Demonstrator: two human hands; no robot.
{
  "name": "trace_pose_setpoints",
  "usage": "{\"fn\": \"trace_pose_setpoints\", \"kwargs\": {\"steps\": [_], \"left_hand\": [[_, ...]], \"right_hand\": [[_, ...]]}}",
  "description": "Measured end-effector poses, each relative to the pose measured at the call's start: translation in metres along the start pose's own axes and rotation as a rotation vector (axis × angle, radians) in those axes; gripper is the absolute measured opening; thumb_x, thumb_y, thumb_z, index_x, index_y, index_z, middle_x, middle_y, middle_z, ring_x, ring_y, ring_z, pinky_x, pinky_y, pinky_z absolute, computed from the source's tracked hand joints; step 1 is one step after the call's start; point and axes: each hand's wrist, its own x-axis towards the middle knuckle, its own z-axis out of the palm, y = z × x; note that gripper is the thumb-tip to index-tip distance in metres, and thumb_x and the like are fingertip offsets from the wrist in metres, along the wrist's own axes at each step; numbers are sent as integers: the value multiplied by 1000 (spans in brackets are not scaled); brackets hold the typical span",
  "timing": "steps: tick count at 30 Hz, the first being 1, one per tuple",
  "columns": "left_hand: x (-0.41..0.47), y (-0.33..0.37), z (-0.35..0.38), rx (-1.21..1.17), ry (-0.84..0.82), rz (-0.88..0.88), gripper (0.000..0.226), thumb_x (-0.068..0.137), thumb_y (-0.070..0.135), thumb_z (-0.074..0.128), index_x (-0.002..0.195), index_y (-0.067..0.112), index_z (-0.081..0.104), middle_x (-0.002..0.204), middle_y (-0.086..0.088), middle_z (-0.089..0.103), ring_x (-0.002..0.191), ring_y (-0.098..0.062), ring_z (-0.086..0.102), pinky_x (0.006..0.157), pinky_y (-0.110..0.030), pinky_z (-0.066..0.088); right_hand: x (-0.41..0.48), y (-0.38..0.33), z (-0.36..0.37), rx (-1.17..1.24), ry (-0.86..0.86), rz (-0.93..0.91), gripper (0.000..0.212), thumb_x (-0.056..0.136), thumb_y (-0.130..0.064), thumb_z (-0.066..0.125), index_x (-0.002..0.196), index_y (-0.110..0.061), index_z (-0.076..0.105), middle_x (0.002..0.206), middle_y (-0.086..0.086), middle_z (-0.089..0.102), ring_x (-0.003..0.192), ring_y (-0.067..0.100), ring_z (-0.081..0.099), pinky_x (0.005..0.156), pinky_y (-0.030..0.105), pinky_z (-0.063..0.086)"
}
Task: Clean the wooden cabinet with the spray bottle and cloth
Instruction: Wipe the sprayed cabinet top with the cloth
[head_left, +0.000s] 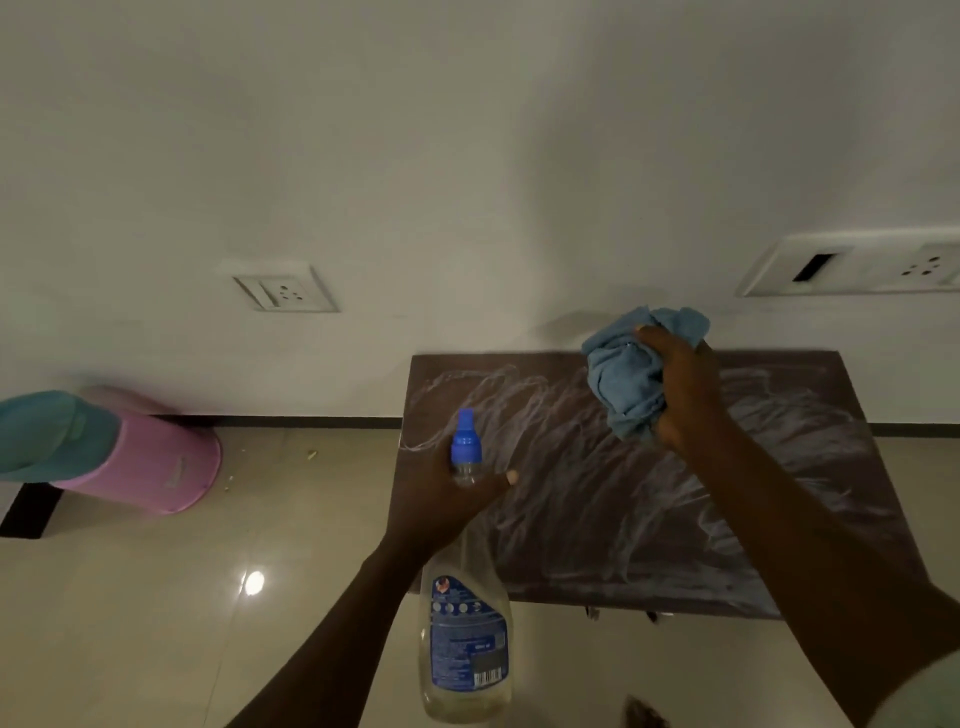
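Observation:
The dark wooden cabinet (571, 519) stands against the white wall, its top streaked with pale wet smears. My left hand (441, 499) grips the neck of a clear spray bottle (465, 639) with a blue nozzle; the bottle hangs at the cabinet's front left corner. My right hand (685, 389) holds a bunched blue cloth (623, 374) raised above the back of the cabinet top, apart from the surface.
A pink bin (150, 462) with a teal lid lies tilted on the glossy tiled floor at the left, near a dark mat (28, 509). Two wall sockets, one (285, 293) left and one (857, 265) right, sit above cabinet height.

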Motion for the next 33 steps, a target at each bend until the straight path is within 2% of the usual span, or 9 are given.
{"fn": "trace_pose_setpoints", "kwargs": {"steps": [5,10,14,16,18,20,25,28,33], "left_hand": [[-5,-11,6,10,-33,-36,54,56,62,78,93,30,54,81,3,65,74,-11,65,72,-30,55],[-4,-11,17,-57,-27,-66,39,68,44,79,93,37,50,86,7,64,77,-9,64,68,-22,50],[-5,-18,12,-80,-20,-110,64,61,55,77,112,23,54,93,-2,67,80,-12,67,69,-25,52],[-9,-18,6,-53,-41,-112,58,70,46,76,115,17,53,90,1,65,78,-10,66,66,-20,51],[-3,-7,-1,-21,-56,-113,42,77,35,74,109,18,53,86,3,63,73,-6,63,62,-14,47],[13,10,-5,27,-92,-83,36,77,32,75,103,21,53,84,4,61,73,-7,61,63,-18,46],[36,43,17,171,-164,4,36,69,49,75,90,29,54,81,3,61,74,-15,61,71,-34,53],[23,50,39,159,-244,-76,39,72,49,74,98,29,52,85,6,60,77,-10,59,75,-31,50],[-5,33,64,148,-289,-197,54,72,47,74,115,23,53,98,-2,64,90,-17,63,85,-36,52]], "right_hand": [[1,4,5,-27,35,-21,4,92,-13,60,94,-13,63,87,7,64,79,28,64,72,39,55],[7,19,-3,-50,51,7,1,89,-15,64,90,-15,63,86,6,64,76,27,64,70,38,53],[11,28,-14,-79,96,52,16,89,-16,65,101,-7,61,85,7,63,71,26,64,63,34,52],[12,30,-15,-82,84,77,20,87,-19,66,103,-8,62,87,7,63,74,29,64,66,37,53],[14,26,-14,-99,90,100,17,86,-20,67,99,-9,63,88,7,64,77,30,63,70,40,54],[18,20,-13,-128,100,107,22,86,-20,67,103,-7,63,90,8,64,78,28,63,69,37,52],[21,0,-15,-206,42,78,39,76,-33,66,105,-9,60,90,5,63,76,20,61,69,31,51],[28,-10,-26,-268,61,19,22,90,-16,63,109,-6,59,90,0,61,76,13,59,70,26,48],[40,-15,-40,-342,126,-33,27,88,-11,64,111,5,61,94,6,61,70,10,58,70,27,48]]}}
